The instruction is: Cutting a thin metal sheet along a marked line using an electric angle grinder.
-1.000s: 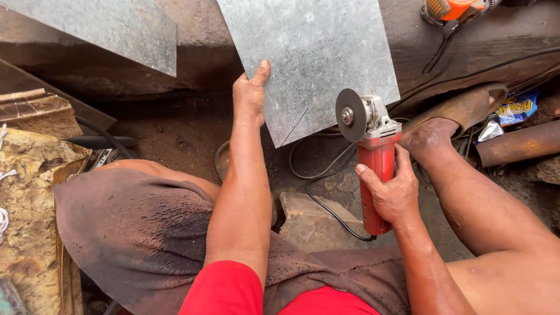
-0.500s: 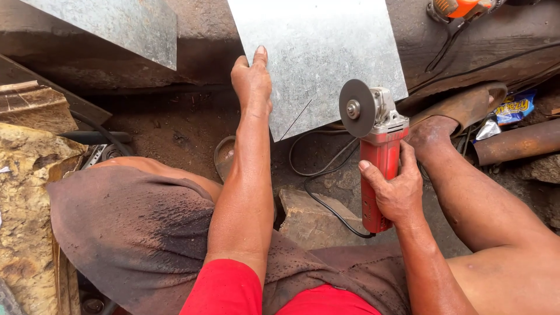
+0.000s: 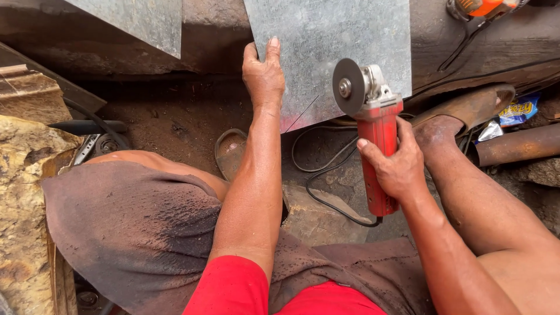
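Observation:
My left hand (image 3: 263,73) presses flat on the lower left corner of a grey galvanised metal sheet (image 3: 344,41) that leans against a dark wall. A thin scratched line runs across the sheet's lower corner. My right hand (image 3: 394,166) grips the red body of an angle grinder (image 3: 373,125), whose dark cutting disc (image 3: 348,87) sits upright just in front of the sheet's lower edge. The grinder's black cord (image 3: 318,186) loops over the dirt below.
A second metal sheet (image 3: 140,20) leans at the upper left. My knees and brown shorts (image 3: 134,227) fill the foreground, a sandal (image 3: 230,151) lies on the dirt, a rusty pipe (image 3: 516,146) lies at right, and wood scraps (image 3: 29,151) pile at left.
My left hand slid up and flattened onto the sheet's corner. The grinder rose slightly, bringing the disc closer to the sheet's lower edge.

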